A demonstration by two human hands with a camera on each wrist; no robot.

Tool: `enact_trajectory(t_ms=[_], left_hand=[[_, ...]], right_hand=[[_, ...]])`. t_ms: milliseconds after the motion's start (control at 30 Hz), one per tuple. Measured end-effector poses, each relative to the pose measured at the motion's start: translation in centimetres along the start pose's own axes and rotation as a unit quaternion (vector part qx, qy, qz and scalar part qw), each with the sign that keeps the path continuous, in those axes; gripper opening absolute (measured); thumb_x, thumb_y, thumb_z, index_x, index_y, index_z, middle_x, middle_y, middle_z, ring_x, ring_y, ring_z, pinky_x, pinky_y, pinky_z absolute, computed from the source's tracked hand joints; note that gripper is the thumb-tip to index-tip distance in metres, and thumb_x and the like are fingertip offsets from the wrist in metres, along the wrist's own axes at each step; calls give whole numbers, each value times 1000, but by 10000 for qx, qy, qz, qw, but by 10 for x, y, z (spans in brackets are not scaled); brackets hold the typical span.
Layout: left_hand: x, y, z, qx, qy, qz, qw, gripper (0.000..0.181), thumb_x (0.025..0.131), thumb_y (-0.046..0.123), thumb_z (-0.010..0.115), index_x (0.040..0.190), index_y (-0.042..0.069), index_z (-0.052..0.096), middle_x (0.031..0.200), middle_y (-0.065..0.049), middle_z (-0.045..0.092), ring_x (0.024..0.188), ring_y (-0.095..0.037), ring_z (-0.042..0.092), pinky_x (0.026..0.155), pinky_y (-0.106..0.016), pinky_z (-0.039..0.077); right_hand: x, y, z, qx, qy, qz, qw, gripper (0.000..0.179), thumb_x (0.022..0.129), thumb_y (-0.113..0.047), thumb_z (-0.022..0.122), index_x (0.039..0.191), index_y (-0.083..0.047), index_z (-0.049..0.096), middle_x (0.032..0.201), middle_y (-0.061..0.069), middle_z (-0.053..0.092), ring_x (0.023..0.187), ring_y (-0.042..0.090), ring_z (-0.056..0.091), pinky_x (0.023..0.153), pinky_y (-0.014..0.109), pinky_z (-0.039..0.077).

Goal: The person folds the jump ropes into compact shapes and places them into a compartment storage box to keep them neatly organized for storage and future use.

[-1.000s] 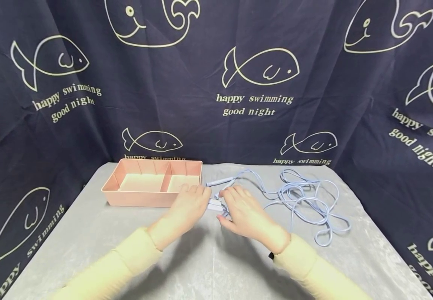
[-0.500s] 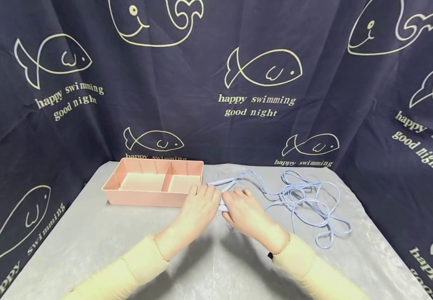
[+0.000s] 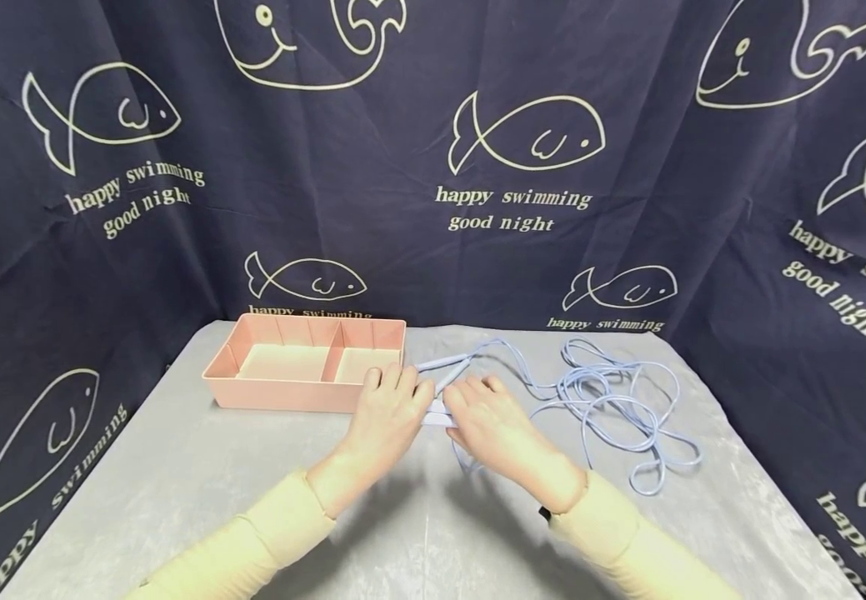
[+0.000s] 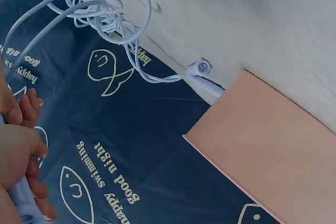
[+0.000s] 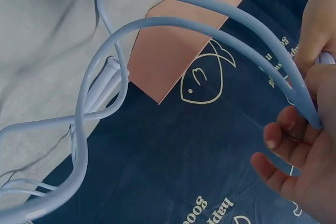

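Observation:
My left hand [image 3: 391, 408] grips pale blue jump rope handles [image 3: 437, 418] in the middle of the work area, its fingers curled round them in the left wrist view. Right beside it, my right hand [image 3: 496, 425] holds the other end, where two thick blue cords [image 5: 173, 22] come out between thumb and fingers. These cords arch away from the right hand in the right wrist view. Another pair of pale blue handles [image 3: 443, 362] lies on the table just behind the hands. The fingers hide much of the held handles.
A pink two-compartment box [image 3: 275, 396] stands at the back left, its right corner close to my left hand. Loose coils of blue rope [image 3: 613, 392] spread over the right of the grey table [image 3: 177, 500]. A dark fish-print curtain [image 3: 402, 250] encloses the back and sides.
The left hand has moved right, then slightly back. The right thumb, spread out a second ago, is tucked in at the handles. A cord loop now hangs below the right hand.

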State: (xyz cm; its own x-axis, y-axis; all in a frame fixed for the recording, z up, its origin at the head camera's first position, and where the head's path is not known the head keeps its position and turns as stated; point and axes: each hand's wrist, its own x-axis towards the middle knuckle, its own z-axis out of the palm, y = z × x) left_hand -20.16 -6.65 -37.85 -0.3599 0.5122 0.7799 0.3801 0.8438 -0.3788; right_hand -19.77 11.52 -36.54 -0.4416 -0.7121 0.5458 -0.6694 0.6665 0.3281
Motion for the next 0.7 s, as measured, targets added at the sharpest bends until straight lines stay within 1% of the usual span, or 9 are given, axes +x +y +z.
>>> enact_trajectory(t_ms=[167, 300, 400, 500, 600, 700], left_hand=[[2, -1, -1, 50, 202, 133, 9997, 17, 87, 11, 43, 72, 14, 51, 68, -4, 47, 63, -22, 47, 58, -34, 31], [1, -1, 0, 15, 203, 177, 9996, 17, 87, 12, 44, 72, 14, 51, 67, -4, 48, 61, -22, 47, 57, -34, 31], [1, -3, 0, 59, 162, 173, 9997, 16, 87, 13, 43, 73, 14, 51, 67, -3, 49, 63, -22, 47, 58, -35, 32], [3, -7, 0, 54, 236, 134, 9996, 15, 86, 10, 42, 74, 12, 51, 67, -4, 48, 64, -23, 48, 59, -36, 32], [6, -13, -1, 87, 370, 85, 9992, 15, 86, 6, 43, 73, 12, 51, 66, -5, 49, 65, -24, 49, 59, -36, 32], [11, -20, -5, 132, 407, 26, 9991, 18, 88, 5, 43, 73, 11, 51, 66, -6, 50, 63, -24, 49, 58, -36, 33]], right_hand=[[0, 0, -1, 121, 98, 2, 9999, 33, 69, -19, 73, 83, -9, 45, 74, 2, 50, 73, 23, 52, 72, 33, 38], [0, 0, -1, 331, 102, 60, 9994, 26, 72, -17, 68, 84, -10, 46, 74, 0, 51, 73, 22, 52, 72, 33, 38], [-1, 1, -2, 662, 122, 229, 9975, 25, 72, -18, 68, 88, -11, 49, 77, -1, 54, 76, 21, 53, 72, 34, 38], [-4, 2, -3, 1087, 170, 586, 9922, 31, 72, -23, 70, 95, -11, 54, 80, -3, 57, 78, 18, 55, 73, 34, 38], [-10, 5, -3, 1459, 142, 990, 9842, 43, 70, -32, 74, 104, -12, 56, 85, -4, 59, 81, 16, 55, 77, 35, 39], [-17, 9, -2, 1701, 17, 1231, 9777, 57, 67, -42, 77, 111, -11, 57, 94, -2, 61, 88, 15, 56, 83, 37, 41]])
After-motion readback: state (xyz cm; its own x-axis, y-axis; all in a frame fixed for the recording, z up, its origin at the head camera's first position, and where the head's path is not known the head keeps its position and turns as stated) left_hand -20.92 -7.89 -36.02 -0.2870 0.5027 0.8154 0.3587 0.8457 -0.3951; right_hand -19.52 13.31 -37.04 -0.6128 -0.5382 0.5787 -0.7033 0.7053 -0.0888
